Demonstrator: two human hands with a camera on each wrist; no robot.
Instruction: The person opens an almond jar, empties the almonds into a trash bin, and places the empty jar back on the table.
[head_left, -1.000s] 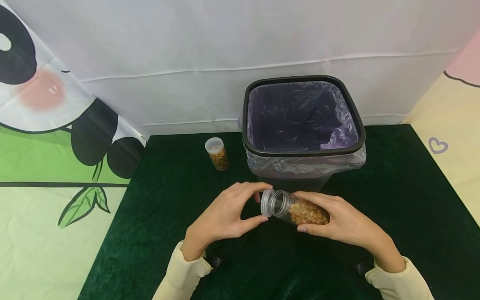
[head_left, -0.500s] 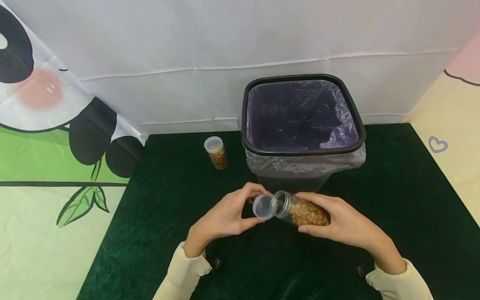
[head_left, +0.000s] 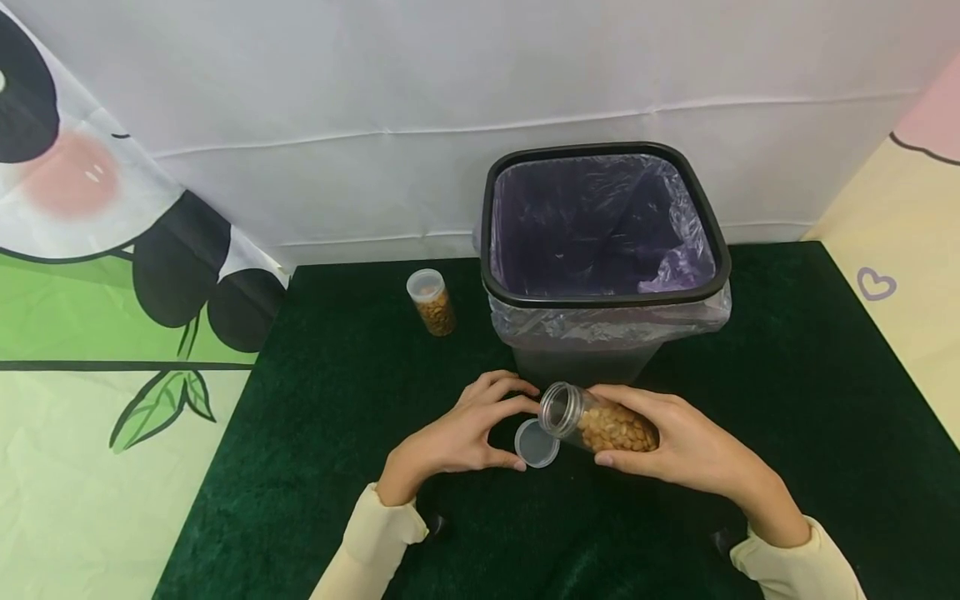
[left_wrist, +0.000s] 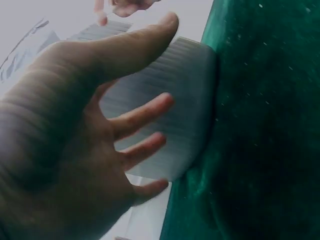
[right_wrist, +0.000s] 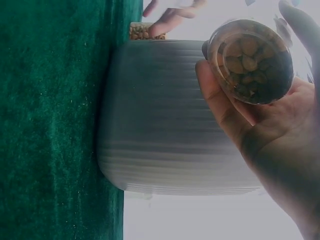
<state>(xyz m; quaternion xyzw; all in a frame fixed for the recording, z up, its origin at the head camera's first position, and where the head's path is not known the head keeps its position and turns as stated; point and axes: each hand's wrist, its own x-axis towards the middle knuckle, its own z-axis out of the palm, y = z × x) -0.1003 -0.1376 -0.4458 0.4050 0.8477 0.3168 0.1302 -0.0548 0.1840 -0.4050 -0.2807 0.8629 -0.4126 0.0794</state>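
A clear jar [head_left: 617, 425], partly filled with small light-brown pieces like nuts or beans, lies tilted in my right hand [head_left: 686, 437], its uncapped mouth facing left. The right wrist view shows the jar's round base [right_wrist: 250, 62] between thumb and fingers. My left hand [head_left: 457, 442] is left of the mouth with its fingers parted; in the left wrist view the fingers [left_wrist: 142, 115] are spread and grip nothing. A translucent round lid [head_left: 537, 443] is just below the mouth, near the left thumb tip. Whether it touches the cloth, I cannot tell.
Behind the hands stands a black-rimmed bin [head_left: 600, 302] lined with a thin plastic bag. To its left is a lidded jar [head_left: 431, 304] of brown pieces. A dark green cloth [head_left: 300, 467] covers the table, with a white curtain [head_left: 360, 192] behind.
The lid was held in the left hand at the jar's mouth; it tipped to face up, left the fingers and dropped below the mouth. The right hand and its jar have barely moved.
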